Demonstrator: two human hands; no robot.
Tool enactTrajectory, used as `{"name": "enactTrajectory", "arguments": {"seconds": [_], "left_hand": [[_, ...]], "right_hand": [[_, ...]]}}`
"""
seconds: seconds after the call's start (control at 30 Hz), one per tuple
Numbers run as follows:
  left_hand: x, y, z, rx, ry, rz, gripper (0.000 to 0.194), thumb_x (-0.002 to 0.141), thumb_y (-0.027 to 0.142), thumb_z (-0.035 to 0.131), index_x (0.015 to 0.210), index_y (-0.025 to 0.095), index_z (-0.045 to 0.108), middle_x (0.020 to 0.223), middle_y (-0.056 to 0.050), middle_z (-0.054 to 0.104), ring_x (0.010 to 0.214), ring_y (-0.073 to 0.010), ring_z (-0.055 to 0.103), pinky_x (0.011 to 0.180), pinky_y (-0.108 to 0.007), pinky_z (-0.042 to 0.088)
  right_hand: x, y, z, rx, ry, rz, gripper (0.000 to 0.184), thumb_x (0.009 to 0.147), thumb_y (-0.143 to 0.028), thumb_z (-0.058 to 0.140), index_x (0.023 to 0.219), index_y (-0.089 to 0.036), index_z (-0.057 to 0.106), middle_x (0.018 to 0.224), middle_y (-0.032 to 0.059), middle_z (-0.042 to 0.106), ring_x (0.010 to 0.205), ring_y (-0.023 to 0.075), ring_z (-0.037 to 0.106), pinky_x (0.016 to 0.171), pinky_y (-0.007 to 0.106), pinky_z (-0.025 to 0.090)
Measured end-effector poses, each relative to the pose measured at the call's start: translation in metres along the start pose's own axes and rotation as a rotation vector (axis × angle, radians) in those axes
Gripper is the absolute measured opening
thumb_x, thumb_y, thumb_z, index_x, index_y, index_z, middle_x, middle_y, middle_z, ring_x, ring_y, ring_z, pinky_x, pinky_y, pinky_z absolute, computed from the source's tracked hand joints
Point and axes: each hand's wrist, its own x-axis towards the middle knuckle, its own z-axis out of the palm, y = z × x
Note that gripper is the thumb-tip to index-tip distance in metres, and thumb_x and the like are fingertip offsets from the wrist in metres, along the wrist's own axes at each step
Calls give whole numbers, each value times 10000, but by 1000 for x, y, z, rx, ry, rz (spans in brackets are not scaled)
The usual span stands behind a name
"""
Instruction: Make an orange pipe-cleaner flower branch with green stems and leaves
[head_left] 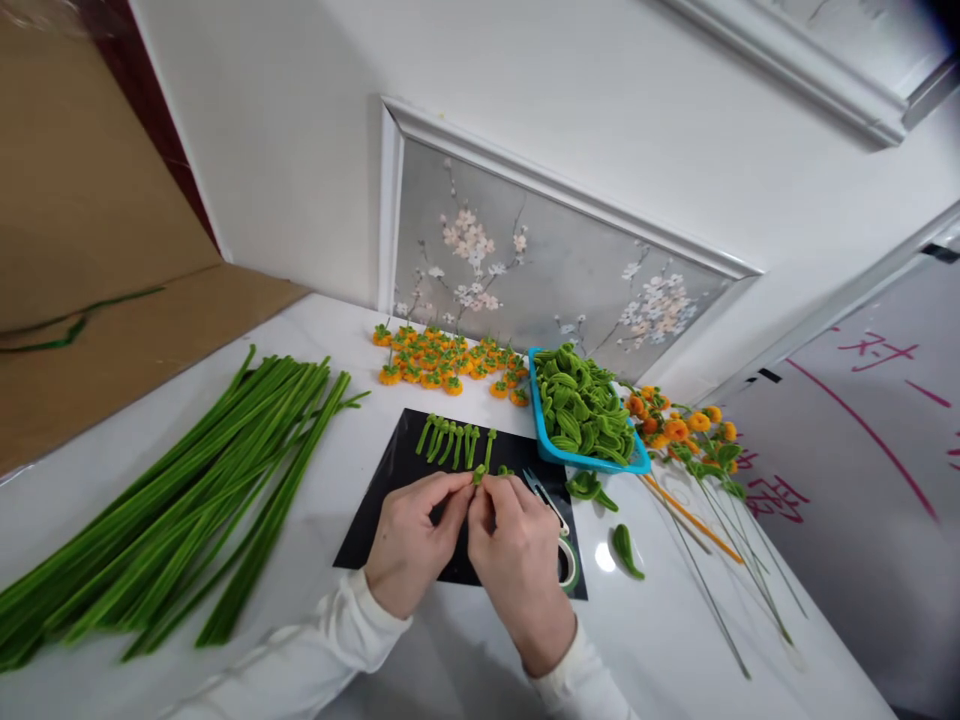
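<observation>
My left hand (412, 535) and my right hand (517, 555) meet over a black mat (379, 520) on the white table. Both pinch a small green pipe-cleaner piece (479, 473) between fingertips. Just beyond them on the mat lies a row of several short bent green pipe-cleaner pieces (454, 440). Small snips (544, 495) and a roll of tape (568, 560) rest right beside my right hand.
A big bundle of long green pipe cleaners (187, 520) lies at left. A blue tray (541, 425) holds green leaf shapes. Orange flower heads (442, 360) sit by the wall. Finished orange flowers on stems (690, 440) lie at right, with loose green leaves (626, 550).
</observation>
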Motion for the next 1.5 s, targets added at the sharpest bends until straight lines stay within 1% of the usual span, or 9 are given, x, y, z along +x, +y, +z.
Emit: {"name": "enactTrajectory", "arguments": {"seconds": [0.17, 0.3, 0.43, 0.6, 0.8, 1.1, 1.17, 1.37, 1.5], "left_hand": [[2, -3, 1, -155, 2, -134, 172, 800, 241, 578, 850, 205, 738, 826, -32, 754, 743, -190, 683, 693, -261, 536], [10, -3, -1, -472, 12, -391, 149, 739, 277, 654, 792, 167, 738, 716, -25, 741, 659, -176, 670, 664, -274, 548], [15, 2, -3, -743, 13, -591, 163, 672, 289, 726, 753, 147, 733, 654, -19, 718, 634, -146, 652, 677, -267, 544], [14, 5, -2, -765, -19, -592, 156, 633, 291, 757, 680, 145, 731, 633, -7, 693, 616, -120, 613, 649, -232, 511], [13, 7, -3, -743, -61, -597, 185, 639, 316, 753, 623, 136, 711, 585, -4, 657, 588, -107, 570, 595, -205, 467], [11, 6, -5, -917, -132, -713, 144, 688, 276, 728, 639, 143, 698, 631, -6, 654, 636, -98, 580, 670, -203, 477], [11, 6, -5, -913, -138, -699, 139, 696, 268, 720, 642, 142, 698, 635, -5, 654, 634, -94, 576, 668, -198, 475], [11, 7, -4, -797, -134, -578, 136, 730, 258, 678, 660, 143, 701, 651, -4, 653, 638, -108, 579, 650, -212, 470], [11, 5, -3, -649, -111, -458, 121, 754, 244, 646, 719, 155, 720, 651, 1, 666, 633, -118, 579, 637, -222, 467]], "right_hand": [[-1, -4, 1, -144, -6, -85, 223, 886, -115, 421, 805, -161, 624, 683, 80, 641, 602, 190, 594, 547, 297, 433], [0, 0, 0, 113, 19, -27, 193, 905, -147, 456, 964, -151, 639, 854, 94, 700, 736, 190, 655, 660, 297, 503], [3, 4, -1, 363, 60, 126, 158, 885, -167, 498, 891, -181, 655, 813, 53, 695, 708, 157, 650, 664, 265, 524], [3, 7, 1, 386, 35, 69, 218, 883, -120, 472, 892, -194, 677, 845, 57, 680, 742, 146, 636, 675, 251, 528], [-1, 16, 4, 261, 45, -110, 272, 896, -100, 447, 981, -202, 684, 957, 85, 680, 840, 168, 630, 750, 304, 537], [0, 20, 8, 437, 112, -81, 232, 868, -87, 503, 886, -211, 699, 878, 55, 675, 777, 148, 623, 707, 274, 536], [0, 18, 7, 484, 109, -12, 189, 860, -114, 526, 864, -208, 690, 857, 50, 675, 774, 152, 624, 718, 282, 533], [5, 15, 3, 931, -126, 542, 110, 829, -271, 589, 865, -175, 626, 683, -2, 614, 536, 105, 568, 501, 218, 496], [7, 14, 2, 1067, -197, 647, 125, 782, -280, 645, 784, -155, 637, 662, 3, 636, 554, 101, 570, 526, 210, 498]]}}
